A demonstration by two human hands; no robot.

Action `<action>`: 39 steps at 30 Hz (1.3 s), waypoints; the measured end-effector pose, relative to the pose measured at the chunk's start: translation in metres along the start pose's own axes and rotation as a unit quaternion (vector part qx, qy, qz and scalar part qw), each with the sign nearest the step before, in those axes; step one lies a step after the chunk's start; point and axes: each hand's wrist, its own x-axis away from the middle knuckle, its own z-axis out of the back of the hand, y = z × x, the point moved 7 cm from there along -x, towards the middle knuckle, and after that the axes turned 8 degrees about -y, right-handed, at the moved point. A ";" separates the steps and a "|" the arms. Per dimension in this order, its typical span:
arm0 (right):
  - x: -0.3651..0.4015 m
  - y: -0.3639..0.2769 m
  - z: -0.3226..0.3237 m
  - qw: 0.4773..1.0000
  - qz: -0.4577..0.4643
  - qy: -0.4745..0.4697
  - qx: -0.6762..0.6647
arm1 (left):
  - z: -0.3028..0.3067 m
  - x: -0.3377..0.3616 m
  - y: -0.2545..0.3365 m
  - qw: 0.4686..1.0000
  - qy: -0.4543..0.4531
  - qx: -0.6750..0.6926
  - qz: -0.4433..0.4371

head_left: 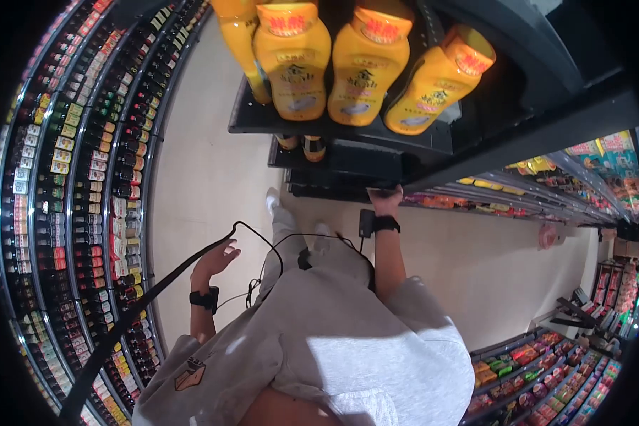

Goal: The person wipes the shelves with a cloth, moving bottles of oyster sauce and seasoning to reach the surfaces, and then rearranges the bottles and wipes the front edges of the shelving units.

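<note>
My left hand (221, 259) hangs at my side over the floor, fingers loosely bent and apart, with nothing in it. Ahead of me, my right hand (385, 202) reaches to the edge of a dark lower shelf (355, 167). Its fingers curl around something dark at that edge; I cannot make out what. Above it, yellow squeeze bottles (292, 67) with orange-red caps stand on the upper black shelf (341, 135). Two small dark bottles (314, 148) with orange labels sit one level down, left of my right hand.
Long shelves of sauce bottles (64, 213) line the left side. Packaged goods fill shelves at the right (589, 170) and lower right (539, 369). A black cable (156, 287) runs across my left side. Pale floor (199, 163) lies between the shelves.
</note>
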 end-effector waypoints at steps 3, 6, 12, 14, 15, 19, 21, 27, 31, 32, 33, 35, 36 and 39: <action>0.016 -0.009 0.001 0.999 -0.010 -0.034 0.027 | 0.002 -0.004 -0.010 1.000 0.016 0.003 -0.003; 0.038 -0.016 0.001 0.997 -0.029 -0.004 0.065 | 0.006 -0.004 -0.004 1.000 0.014 -0.012 0.012; 0.154 -0.026 -0.105 0.984 -0.031 -0.137 0.110 | -0.002 -0.009 0.013 1.000 -0.016 -0.005 -0.002; 0.182 -0.040 -0.137 0.976 0.041 -0.176 0.119 | -0.010 -0.017 0.011 1.000 -0.020 -0.006 -0.008; 0.192 -0.045 -0.148 0.976 0.044 -0.174 0.122 | -0.014 -0.020 0.010 1.000 -0.023 -0.009 -0.008; 0.239 -0.075 -0.205 0.908 0.257 -0.220 0.247 | -0.025 -0.022 0.009 0.999 -0.023 -0.009 -0.023; 0.261 -0.093 -0.223 0.771 0.456 -0.157 0.416 | -0.025 -0.020 0.010 0.999 -0.020 -0.018 -0.022; 0.273 -0.067 -0.282 0.393 0.610 -0.149 0.671 | -0.026 -0.012 0.002 1.000 -0.002 -0.016 -0.012; 0.251 -0.035 -0.271 0.320 0.636 -0.153 0.686 | -0.021 -0.006 0.001 1.000 -0.005 -0.001 0.006; 0.251 -0.036 -0.270 0.333 0.659 -0.144 0.659 | -0.020 -0.006 0.002 1.000 -0.009 0.010 0.016; 0.250 -0.035 -0.272 0.344 0.663 -0.137 0.651 | -0.023 -0.010 -0.004 1.000 -0.001 0.017 0.021; 0.247 -0.032 -0.270 0.339 0.671 -0.128 0.647 | -0.028 -0.023 -0.017 1.000 0.017 0.024 -0.008; 0.247 -0.031 -0.268 0.335 0.677 -0.124 0.643 | -0.024 -0.020 -0.014 0.999 0.023 0.027 -0.005; 0.245 -0.031 -0.265 0.338 0.675 -0.141 0.640 | -0.009 -0.016 0.022 0.996 0.031 -0.014 -0.077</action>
